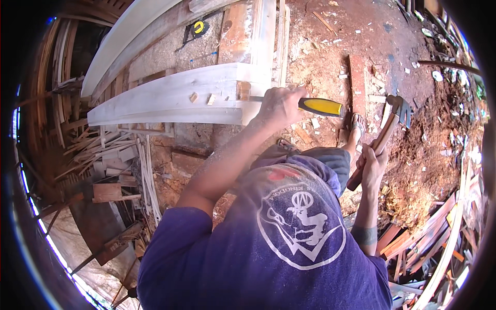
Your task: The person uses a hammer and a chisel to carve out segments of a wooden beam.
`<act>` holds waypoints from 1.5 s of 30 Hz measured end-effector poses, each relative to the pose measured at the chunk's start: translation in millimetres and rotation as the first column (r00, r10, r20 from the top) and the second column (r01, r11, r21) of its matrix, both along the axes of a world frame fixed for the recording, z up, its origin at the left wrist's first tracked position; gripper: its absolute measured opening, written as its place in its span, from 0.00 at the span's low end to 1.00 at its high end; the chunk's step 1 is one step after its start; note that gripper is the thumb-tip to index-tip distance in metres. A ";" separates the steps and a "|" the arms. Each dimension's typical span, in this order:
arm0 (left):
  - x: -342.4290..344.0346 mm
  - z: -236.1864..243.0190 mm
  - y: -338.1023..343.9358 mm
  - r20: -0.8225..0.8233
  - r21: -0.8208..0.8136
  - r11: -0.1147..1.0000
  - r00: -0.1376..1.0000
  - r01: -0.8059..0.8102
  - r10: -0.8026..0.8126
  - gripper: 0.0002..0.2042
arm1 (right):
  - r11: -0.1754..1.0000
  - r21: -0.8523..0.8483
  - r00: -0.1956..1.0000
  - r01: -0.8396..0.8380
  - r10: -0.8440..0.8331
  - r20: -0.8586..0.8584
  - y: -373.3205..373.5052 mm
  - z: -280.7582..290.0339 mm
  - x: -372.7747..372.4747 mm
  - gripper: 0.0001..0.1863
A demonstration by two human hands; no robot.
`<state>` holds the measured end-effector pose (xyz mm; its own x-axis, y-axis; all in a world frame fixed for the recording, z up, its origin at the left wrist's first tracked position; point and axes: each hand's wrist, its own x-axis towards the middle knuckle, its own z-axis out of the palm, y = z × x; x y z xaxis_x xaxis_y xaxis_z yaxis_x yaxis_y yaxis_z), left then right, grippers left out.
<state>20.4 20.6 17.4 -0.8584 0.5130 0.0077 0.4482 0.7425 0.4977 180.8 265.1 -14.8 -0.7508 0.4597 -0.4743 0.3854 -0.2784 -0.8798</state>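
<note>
My left hand [281, 107] is wrapped round a chisel [321, 106] with a yellow and black handle. The chisel lies nearly level, its blade pointing left onto the end of a pale wooden beam [170, 98]. At that end a browner recess [244, 90] shows, and the blade's tip meets it. Two small wood chips [211, 99] rest on the beam's face. Over to the right, my right hand [373, 164] grips the wooden handle of a hatchet [381, 135]. Its dark metal head is raised up and right, apart from the chisel's handle.
A yellow and black tape measure [198, 28] lies beyond the beam, beside more pale timbers [263, 41]. A reddish plank [357, 82] lies on the chip-strewn floor near a sandalled foot [356, 129]. Scrap wood [116, 165] is heaped at left, and offcuts [423, 248] at lower right.
</note>
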 end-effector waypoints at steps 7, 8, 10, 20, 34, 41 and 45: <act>-2.8 -5.9 -2.5 -0.090 -0.021 0.999 0.995 0.043 -0.045 0.09 | 0.994 0.104 0.998 0.041 -0.036 -0.051 12.2 6.7 3.5 0.06; -2.2 -4.0 -1.1 -0.047 -0.003 1.000 0.999 0.012 -0.012 0.09 | 0.991 0.123 0.995 0.049 -0.038 -0.088 19.3 6.4 5.0 0.05; -1.3 -2.4 -0.6 -0.001 0.013 1.000 1.000 -0.021 0.021 0.10 | 0.979 0.173 0.986 0.110 -0.085 -0.141 33.6 13.0 8.9 0.02; -0.5 2.5 0.8 0.017 0.062 0.995 0.997 -0.073 0.072 0.08 | 0.854 0.070 0.765 0.515 -0.422 -0.487 58.4 75.5 -1.8 0.03; -1.5 -0.5 0.9 0.041 -0.008 0.999 0.998 -0.049 0.049 0.10 | 0.914 0.155 0.867 0.375 -0.287 -0.407 30.2 41.5 3.2 0.03; -2.3 -24.6 -2.4 -0.067 -0.109 0.994 0.997 0.032 -0.039 0.07 | 0.602 0.711 0.906 -0.364 0.406 0.120 -57.7 2.7 17.9 0.11; 0.1 -20.1 -8.4 -0.056 -0.188 0.981 0.997 0.039 -0.051 0.10 | 0.956 0.288 0.983 0.045 0.009 -0.183 4.4 4.7 14.8 0.07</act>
<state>20.6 12.1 -2.7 -0.8353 0.5484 -0.0405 0.5082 0.7981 0.3237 195.6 269.4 -10.1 -0.8014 0.5717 -0.1760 0.2103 -0.0062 -0.9776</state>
